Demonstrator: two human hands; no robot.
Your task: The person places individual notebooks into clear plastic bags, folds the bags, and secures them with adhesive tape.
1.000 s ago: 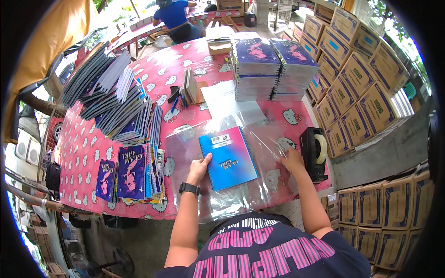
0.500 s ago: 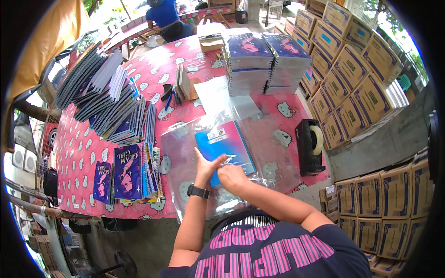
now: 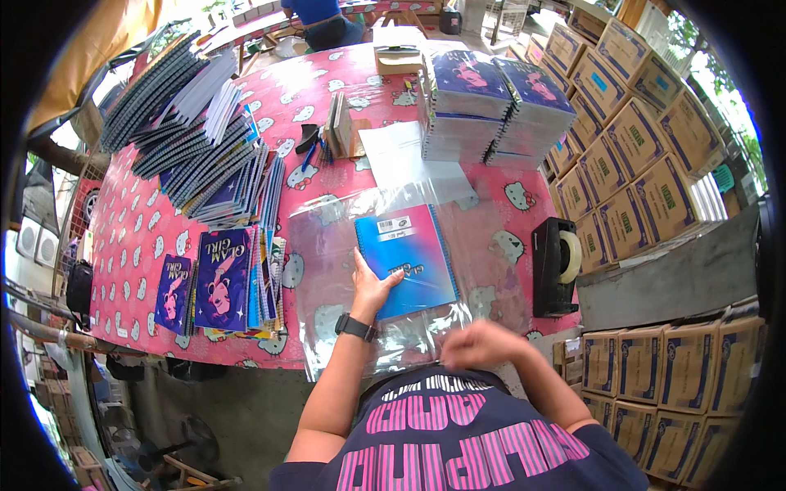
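Observation:
A blue-and-pink spiral notebook (image 3: 417, 245) lies on clear plastic sheets (image 3: 327, 245) near the table's front. My left hand (image 3: 372, 286), with a dark watch on its wrist, holds the notebook by its left edge. The thumb rests on the cover and the fingers run along the side, partly hidden. Smeared by motion, my right hand (image 3: 483, 345) is curled over the front edge of the plastic, right of the notebook's lower end. Whether it pinches the film cannot be made out.
A black tape dispenser (image 3: 557, 266) stands at the right. Behind are two tall notebook stacks (image 3: 467, 123) and white sheets (image 3: 401, 155). Fanned spiral notebooks (image 3: 221, 180) and purple-covered notebooks (image 3: 223, 282) occupy the left. Cartons (image 3: 630, 188) rise beyond the table's right side. A person (image 3: 332, 24) is at the far end.
My right hand has left the notebook and come back toward me, to the plastic's front edge. My left hand stays on the notebook, which now lies straighter. The whole view has shifted slightly.

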